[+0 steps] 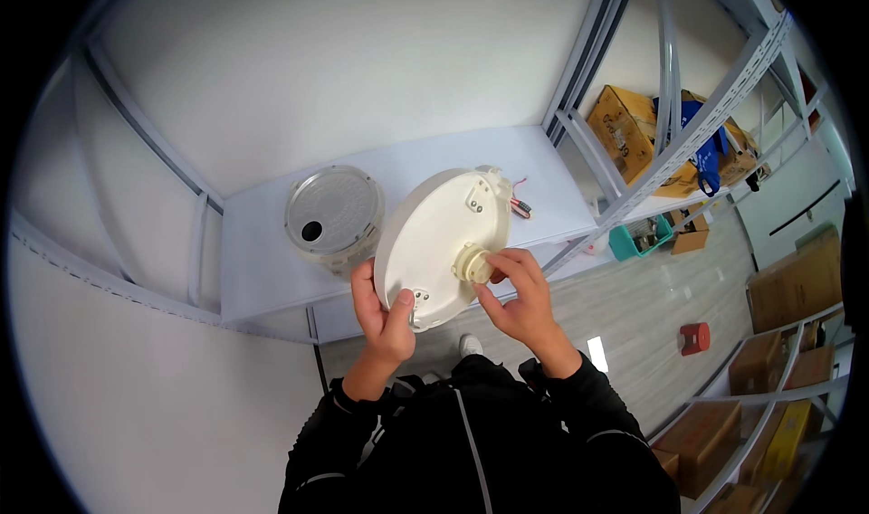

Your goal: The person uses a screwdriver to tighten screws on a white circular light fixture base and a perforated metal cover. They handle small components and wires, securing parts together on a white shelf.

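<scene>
A round white plastic cover (434, 242), shaped like a shallow dish, is held tilted above the shelf's front edge with its hollow side to the right. My left hand (387, 324) is closed on its lower left rim, thumb inside and fingers behind. From the inner face sticks out a cream cylindrical fitting (472, 265) with a ridged collar. The thumb and fingers of my right hand (520, 297) close round this fitting. Small screws or metal fixings show on the inner face near the rim.
On the white shelf (258, 270), a round drum with a clear-looking lid (335, 208) and a dark hole stands at left. A small tool-like item with red wire (520, 208) lies at right. Grey metal uprights (579, 71) frame the shelf. Cardboard boxes (625, 134), a teal basket (641, 242) and a red stool (694, 338) are further right.
</scene>
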### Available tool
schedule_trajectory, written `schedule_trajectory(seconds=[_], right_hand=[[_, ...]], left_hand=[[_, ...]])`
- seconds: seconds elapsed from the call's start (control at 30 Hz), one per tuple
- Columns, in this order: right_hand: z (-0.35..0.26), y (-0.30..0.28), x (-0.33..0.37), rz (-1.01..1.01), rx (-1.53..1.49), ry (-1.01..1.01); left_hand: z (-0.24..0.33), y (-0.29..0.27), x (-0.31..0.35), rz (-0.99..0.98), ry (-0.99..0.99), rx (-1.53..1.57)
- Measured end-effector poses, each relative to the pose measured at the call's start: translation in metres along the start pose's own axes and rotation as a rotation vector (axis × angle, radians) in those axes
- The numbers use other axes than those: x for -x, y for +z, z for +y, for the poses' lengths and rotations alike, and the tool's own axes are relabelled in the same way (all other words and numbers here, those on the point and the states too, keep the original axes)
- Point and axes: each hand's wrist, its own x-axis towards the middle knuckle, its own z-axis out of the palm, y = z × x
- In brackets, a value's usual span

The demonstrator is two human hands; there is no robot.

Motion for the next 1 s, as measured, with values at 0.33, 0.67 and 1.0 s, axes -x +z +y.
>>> schedule_trajectory(seconds=[0.33, 0.67, 1.0], right_hand=[[-0.01, 0.0, 0.005, 0.025, 0.045, 0.05], [-0.021, 0.0, 0.008, 0.081, 0.034, 0.05], [-0.021, -0.003, 0.007, 0.051, 0.05, 0.019]], left_hand=[[-0.001, -0.001, 0.007, -0.065, 0.08, -0.068], [-0.003, -0.003, 0.018, -0.08, 0.154, -0.089], [0.001, -0.002, 0.026, -0.076, 0.156, -0.022]])
